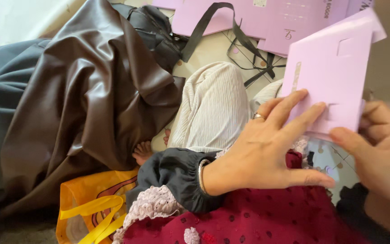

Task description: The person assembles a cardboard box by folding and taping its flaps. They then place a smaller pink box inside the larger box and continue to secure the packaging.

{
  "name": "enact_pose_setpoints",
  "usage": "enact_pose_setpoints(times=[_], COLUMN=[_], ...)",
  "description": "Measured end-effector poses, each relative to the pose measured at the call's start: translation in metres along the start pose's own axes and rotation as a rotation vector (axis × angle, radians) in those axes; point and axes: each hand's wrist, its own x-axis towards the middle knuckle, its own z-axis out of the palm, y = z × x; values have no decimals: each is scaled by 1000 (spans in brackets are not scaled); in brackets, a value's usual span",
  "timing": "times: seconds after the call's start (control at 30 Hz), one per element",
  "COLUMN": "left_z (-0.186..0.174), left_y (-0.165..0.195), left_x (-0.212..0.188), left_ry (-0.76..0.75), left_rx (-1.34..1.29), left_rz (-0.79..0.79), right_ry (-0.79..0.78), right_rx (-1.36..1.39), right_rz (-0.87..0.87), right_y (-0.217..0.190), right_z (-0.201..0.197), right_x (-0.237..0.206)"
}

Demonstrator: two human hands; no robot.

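Lilac card panel (335, 77), flat and die-cut with slots and a tab, sits over the lap at upper right. I see the left hand (267, 153) spread on its lower edge, fingers flat and pressing rather than pinching. The right hand (384, 158) grips the panel's right edge, thumb in front. Risk, as I judge it: thin card creasing off its fold line if the fingers press unevenly, or the tab tearing. More lilac sheets (249, 18) lie on the floor beyond with black ribbon (244, 43). Glossy brown fabric (91, 90) is heaped left; yellow bag (91, 208) below.
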Motion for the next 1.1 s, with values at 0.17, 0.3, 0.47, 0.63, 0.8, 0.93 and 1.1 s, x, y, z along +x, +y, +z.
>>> enact_pose_setpoints(times=[0.17,0.3,0.47,0.63,0.8,0.93,1.1], left_z=[2,4,6,12,15,16,18], left_y=[-19,-40,-56,-76,-99,-102,-106], left_x=[6,-7,-34,-59,-80,-91,-92], left_ry=[57,127,191,153,159,196,232], left_rx=[53,28,34,-32,-12,-114,-179], left_rz=[-13,-86,-167,-386,-535,-564,-598], right_ry=[-120,-164,-318,-422,-447,-438,-418], right_rx=[324,307,127,64,189,85,102], right_rz=[-15,99,231,364,467,361,360], right_y=[1,7,22,47,75,91,101], right_z=[31,54,79,105,124,129,124], right_x=[14,28,44,56,61,62,61])
